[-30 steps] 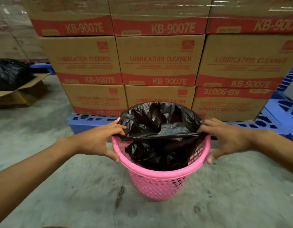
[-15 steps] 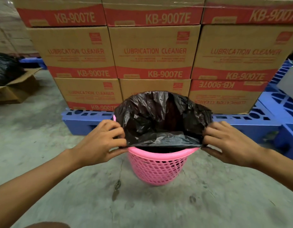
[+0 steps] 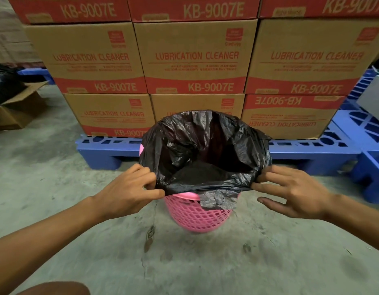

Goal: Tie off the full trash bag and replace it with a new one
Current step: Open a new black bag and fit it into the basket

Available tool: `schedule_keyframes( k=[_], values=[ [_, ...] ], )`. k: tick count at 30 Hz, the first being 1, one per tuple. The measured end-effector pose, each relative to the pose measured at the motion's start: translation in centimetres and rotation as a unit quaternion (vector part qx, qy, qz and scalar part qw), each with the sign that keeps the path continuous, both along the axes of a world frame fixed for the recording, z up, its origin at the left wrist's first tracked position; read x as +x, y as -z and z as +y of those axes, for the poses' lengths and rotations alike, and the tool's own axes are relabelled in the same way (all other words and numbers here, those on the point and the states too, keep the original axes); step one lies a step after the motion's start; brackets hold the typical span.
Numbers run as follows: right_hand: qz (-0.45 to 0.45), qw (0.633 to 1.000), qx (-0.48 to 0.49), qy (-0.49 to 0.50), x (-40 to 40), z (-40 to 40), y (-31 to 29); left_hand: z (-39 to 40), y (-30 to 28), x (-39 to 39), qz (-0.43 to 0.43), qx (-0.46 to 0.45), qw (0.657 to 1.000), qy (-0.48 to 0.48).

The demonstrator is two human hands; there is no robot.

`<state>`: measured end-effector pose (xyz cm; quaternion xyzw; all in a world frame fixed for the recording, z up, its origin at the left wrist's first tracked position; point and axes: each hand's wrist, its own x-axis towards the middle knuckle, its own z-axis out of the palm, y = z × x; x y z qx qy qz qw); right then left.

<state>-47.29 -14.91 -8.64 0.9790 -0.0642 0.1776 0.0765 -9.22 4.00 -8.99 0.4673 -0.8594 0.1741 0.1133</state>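
bag: black liner (image 3: 205, 154) in pink basket (image 3: 197, 213), 12 o'clock; mouth now lifted off near rim
grip: left hand (image 3: 129, 188), right hand (image 3: 290, 190) pinch liner edge at 9 and 3
meaning: likely gathering to tie

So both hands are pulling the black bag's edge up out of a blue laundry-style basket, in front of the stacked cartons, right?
Not quite: the basket is pink, not blue, as the head view shows; the blue thing is the pallet under the cartons. The rest holds: the left hand and right hand both pinch the black bag by its edge.
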Motion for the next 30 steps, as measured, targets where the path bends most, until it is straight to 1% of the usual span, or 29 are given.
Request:
schedule_keyframes(
  k=[6, 10, 13, 15, 17, 19, 21, 23, 24, 25, 26, 27, 28, 29, 30],
  values=[
    [0.023, 1.000, -0.001, -0.013, 0.3, 0.0, 0.0, -0.1, -0.2, 0.1, -0.015, 0.000, 1.000, 0.027],
    [0.043, 0.998, 0.021, -0.036, 0.8, -0.5, -0.5, 0.0, -0.9, 0.3, -0.003, 0.039, 0.999, 0.030],
    [0.014, 0.998, 0.059, -0.028, 1.0, -0.3, -0.6, 0.3, -1.5, 0.4, 0.009, 0.060, 0.998, 0.026],
    [-0.008, 0.997, 0.077, -0.014, 1.0, -0.1, -0.4, 0.5, -1.4, 0.2, 0.008, 0.056, 0.998, 0.025],
    [0.010, 0.998, 0.063, -0.011, 1.0, -0.2, -0.1, 0.6, -1.0, 0.2, -0.014, 0.038, 0.999, 0.018],
    [0.049, 0.997, 0.050, -0.009, 0.8, -0.5, -0.1, 0.5, -0.5, 0.2, -0.034, 0.023, 0.999, 0.011],
    [0.067, 0.996, 0.058, 0.001, 0.3, -0.7, 0.1, 0.7, -0.3, 0.4, -0.037, 0.028, 0.999, 0.011],
    [0.038, 0.993, 0.114, 0.022, -0.2, -0.4, 0.0, 1.1, -0.6, 0.6, 0.012, 0.061, 0.998, 0.008],
    [-0.008, 0.987, 0.157, 0.041, -0.2, -0.1, -0.3, 1.3, -0.8, 0.7, 0.063, 0.077, 0.995, -0.004],
    [-0.075, 0.974, 0.202, 0.068, -0.1, 0.0, -0.5, 1.4, -1.1, 0.8, 0.131, 0.085, 0.987, -0.031],
    [-0.147, 0.955, 0.237, 0.100, 0.3, -0.1, -1.1, 1.1, -1.4, 1.0, 0.204, 0.081, 0.973, -0.077],
    [-0.205, 0.934, 0.259, 0.133, 1.0, -0.4, -1.9, 0.5, -1.7, 1.2, 0.275, 0.076, 0.949, -0.136],
    [-0.236, 0.916, 0.276, 0.170, 1.8, -1.2, -2.6, -0.5, -2.1, 1.2, 0.337, 0.073, 0.917, -0.201],
    [-0.236, 0.902, 0.296, 0.207, 2.8, -2.1, -3.3, -1.9, -2.7, 1.3, 0.390, 0.083, 0.876, -0.272],
    [-0.204, 0.892, 0.320, 0.245, 3.9, -3.2, -3.9, -3.4, -3.3, 1.1, 0.439, 0.116, 0.825, -0.337]
  ],
)
